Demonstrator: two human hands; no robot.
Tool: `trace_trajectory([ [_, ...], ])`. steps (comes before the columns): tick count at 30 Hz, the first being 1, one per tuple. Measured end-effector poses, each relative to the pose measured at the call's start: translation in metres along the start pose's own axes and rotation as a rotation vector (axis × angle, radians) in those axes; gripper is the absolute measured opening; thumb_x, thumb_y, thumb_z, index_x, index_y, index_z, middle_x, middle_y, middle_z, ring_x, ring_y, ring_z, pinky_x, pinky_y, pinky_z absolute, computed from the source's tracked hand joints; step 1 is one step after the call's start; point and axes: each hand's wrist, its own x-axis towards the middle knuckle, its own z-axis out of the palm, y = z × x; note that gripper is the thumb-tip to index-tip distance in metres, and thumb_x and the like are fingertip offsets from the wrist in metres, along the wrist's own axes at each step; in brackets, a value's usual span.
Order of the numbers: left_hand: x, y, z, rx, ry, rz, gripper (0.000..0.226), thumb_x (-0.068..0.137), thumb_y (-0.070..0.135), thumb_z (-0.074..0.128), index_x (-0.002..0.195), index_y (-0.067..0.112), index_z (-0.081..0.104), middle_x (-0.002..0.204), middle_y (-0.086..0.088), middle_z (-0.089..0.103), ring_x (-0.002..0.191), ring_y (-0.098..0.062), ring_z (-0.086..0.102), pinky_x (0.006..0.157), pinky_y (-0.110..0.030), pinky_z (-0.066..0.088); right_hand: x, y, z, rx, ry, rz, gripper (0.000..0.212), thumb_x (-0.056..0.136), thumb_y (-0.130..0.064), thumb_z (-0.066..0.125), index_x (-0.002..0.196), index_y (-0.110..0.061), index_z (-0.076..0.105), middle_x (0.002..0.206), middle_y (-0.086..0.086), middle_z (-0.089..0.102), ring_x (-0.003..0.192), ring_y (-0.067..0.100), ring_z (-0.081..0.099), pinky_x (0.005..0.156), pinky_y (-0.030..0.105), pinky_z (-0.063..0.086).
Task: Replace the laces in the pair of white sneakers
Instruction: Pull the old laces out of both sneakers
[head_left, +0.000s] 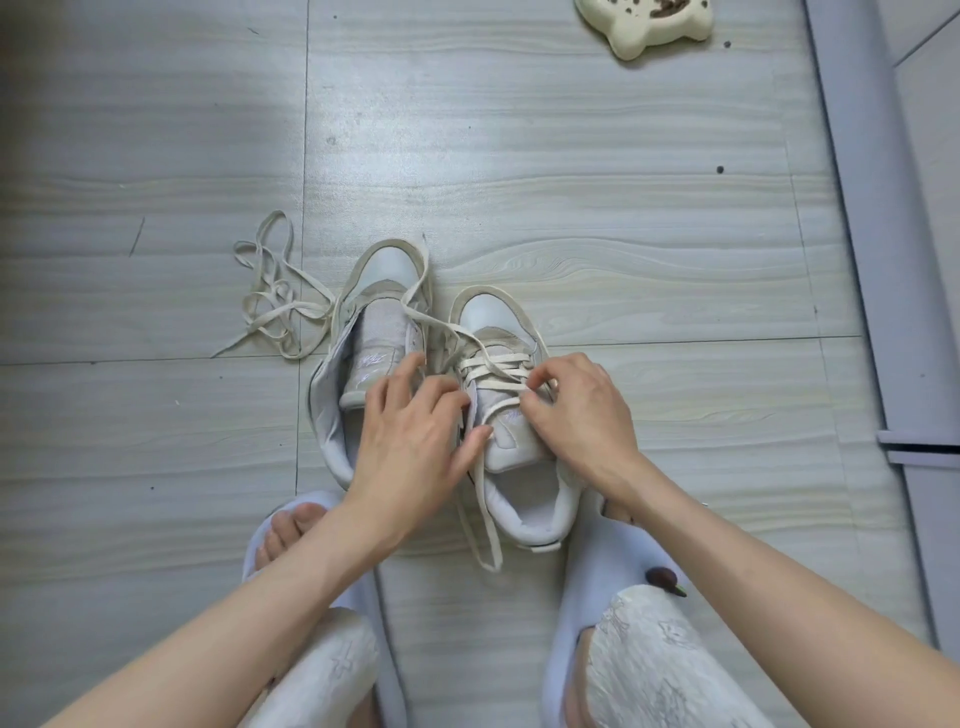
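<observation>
Beside the pale grey wood-grain floor (623, 218), the two sneakers (511, 415) are showing white leather with beige suede trim and cream laces (270, 306), while beyond them a cream dish (644, 31) is showing brown speckles and, nearer, slippers (587, 561) are looking pale blue.

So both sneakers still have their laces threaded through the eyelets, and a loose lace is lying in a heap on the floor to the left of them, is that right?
Not quite. The head view shows only the right sneaker still laced; the left sneaker has bare eyelets and its tongue is exposed. The loose lace does lie heaped on the floor to their left.
</observation>
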Motion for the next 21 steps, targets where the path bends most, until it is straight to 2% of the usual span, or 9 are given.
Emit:
trace_trajectory([
  [2, 0.001, 0.000, 0.005, -0.070, -0.004, 0.014, 0.036, 0.084, 0.040, 0.048, 0.093, 0.009, 0.064, 0.109, -0.004, 0.065, 0.129, -0.030, 0.040, 0.099, -0.045, 0.035, 0.008, -0.002, -0.005, -0.009, -0.045, 0.032, 0.013, 0.085, -0.023, 0.055, 0.088, -0.017, 0.066, 0.102, 0.005, 0.061, 0.102, 0.024, 0.052, 0.084, 0.033, 0.042],
  [4, 0.000, 0.001, 0.009, -0.128, -0.018, 0.016, 0.034, 0.083, 0.034, 0.050, 0.100, 0.007, 0.061, 0.116, -0.007, 0.062, 0.132, -0.030, 0.040, 0.101, -0.048, 0.039, 0.019, -0.003, -0.012, 0.066, -0.129, 0.099, 0.013, 0.081, -0.017, 0.055, 0.072, -0.017, 0.065, 0.075, 0.002, 0.060, 0.079, 0.021, 0.055, 0.068, 0.028, 0.041],
  [6, -0.001, -0.001, 0.012, -0.132, -0.023, 0.013, 0.038, 0.083, 0.032, 0.050, 0.109, 0.005, 0.058, 0.119, -0.008, 0.060, 0.132, -0.029, 0.039, 0.102, -0.049, 0.039, 0.027, -0.002, -0.019, 0.238, -0.267, 0.177, 0.018, 0.079, -0.011, 0.054, 0.062, -0.015, 0.056, 0.055, 0.001, 0.044, 0.056, 0.015, 0.040, 0.053, 0.026, 0.032],
  [7, 0.000, -0.003, 0.013, -0.125, -0.023, 0.018, 0.040, 0.083, 0.031, 0.050, 0.112, 0.005, 0.058, 0.119, -0.008, 0.060, 0.132, -0.029, 0.038, 0.102, -0.049, 0.039, 0.029, 0.000, -0.021, 0.291, -0.323, 0.198, 0.019, 0.080, -0.009, 0.053, 0.061, -0.013, 0.052, 0.054, 0.001, 0.038, 0.053, 0.014, 0.033, 0.050, 0.026, 0.027],
  [9, 0.001, -0.005, 0.015, -0.109, -0.013, 0.037, 0.041, 0.084, 0.032, 0.049, 0.113, 0.005, 0.060, 0.117, -0.006, 0.062, 0.131, -0.026, 0.037, 0.101, -0.049, 0.040, 0.031, 0.002, -0.024, 0.346, -0.370, 0.198, 0.021, 0.083, -0.008, 0.050, 0.062, -0.013, 0.050, 0.057, 0.004, 0.039, 0.054, 0.014, 0.033, 0.051, 0.025, 0.028],
  [11, 0.002, -0.006, 0.016, -0.107, -0.003, 0.048, 0.041, 0.085, 0.034, 0.049, 0.113, 0.006, 0.062, 0.116, -0.004, 0.063, 0.130, -0.025, 0.038, 0.100, -0.048, 0.041, 0.032, -0.001, -0.026, 0.420, -0.339, 0.165, 0.024, 0.084, -0.007, 0.051, 0.061, -0.014, 0.053, 0.060, 0.003, 0.053, 0.059, 0.015, 0.046, 0.062, 0.027, 0.039],
  [13, 0.001, -0.007, 0.016, -0.103, 0.002, 0.051, 0.042, 0.086, 0.035, 0.048, 0.113, 0.007, 0.063, 0.116, -0.003, 0.064, 0.130, -0.025, 0.039, 0.099, -0.048, 0.042, 0.030, -0.004, -0.026, 0.298, -0.278, 0.070, 0.017, 0.084, -0.012, 0.058, 0.069, -0.019, 0.056, 0.065, -0.004, 0.058, 0.066, 0.013, 0.052, 0.069, 0.024, 0.039],
  [16, 0.001, -0.007, 0.017, -0.073, 0.006, 0.070, 0.041, 0.088, 0.032, 0.046, 0.116, 0.006, 0.062, 0.118, -0.004, 0.063, 0.129, -0.026, 0.038, 0.097, -0.049, 0.043, 0.020, -0.006, -0.017, 0.047, -0.281, -0.072, 0.003, 0.083, -0.015, 0.061, 0.082, -0.018, 0.060, 0.075, -0.004, 0.053, 0.077, 0.014, 0.047, 0.068, 0.022, 0.030],
  [21, -0.001, -0.007, 0.017, -0.013, 0.000, 0.103, 0.043, 0.092, 0.033, 0.039, 0.122, 0.011, 0.059, 0.126, -0.001, 0.060, 0.129, -0.027, 0.035, 0.099, -0.048, 0.040, 0.018, 0.001, -0.014, 0.154, -0.310, -0.029, 0.020, 0.090, -0.010, 0.051, 0.072, -0.018, 0.050, 0.068, -0.009, 0.046, 0.078, 0.014, 0.044, 0.058, 0.021, 0.030],
])
